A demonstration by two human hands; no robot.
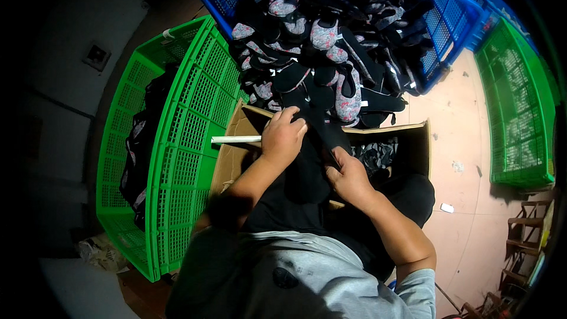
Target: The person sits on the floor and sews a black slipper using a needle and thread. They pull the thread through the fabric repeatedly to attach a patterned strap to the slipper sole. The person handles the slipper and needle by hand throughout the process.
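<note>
My left hand (284,136) is closed, with a thin white stick (236,139) jutting out of it to the left. Its fingertips rest at the upper end of a long black piece (323,129) that looks like the sole side of a cloth shoe. My right hand (349,176) pinches the lower right edge of that piece, thumb on top. Just beyond both hands lies a big heap of cloth shoes (348,95), with grey-and-pink flowered uppers and black soles. Dark cloth around the black piece hides its lower outline.
A blue plastic crate (440,23) lies tipped toward me, shoes spilling out. At left stands a green crate (189,112) holding dark shoes. Around my lap is a cardboard box (428,147). Another green crate (515,106) and a wooden rack (524,236) are at right.
</note>
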